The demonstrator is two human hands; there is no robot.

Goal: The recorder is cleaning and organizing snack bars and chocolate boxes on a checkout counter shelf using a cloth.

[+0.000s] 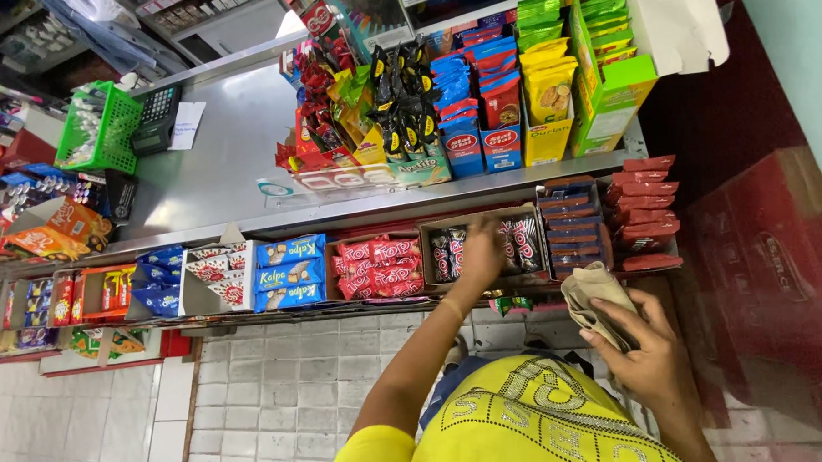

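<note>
My left hand [482, 253] reaches into an open cardboard box [429, 228] on the lower shelf. It rests on black-and-white snack packets [526, 241], and its fingers are blurred, so a grip is not clear. My right hand [650, 355] is lower and to the right, near my yellow shirt [527, 418]. It is closed around a folded beige cloth [591, 293]. The cloth sits just below a stack of dark blue bars [570, 225].
Boxes of red packets [380, 268] and blue packets [289, 272] lie left of my left hand, and red bars [644, 209] to the right. Above is a steel counter [217, 165] with a snack display [407, 104], green basket [98, 128] and calculator [157, 117]. Tiled floor [280, 390] lies below.
</note>
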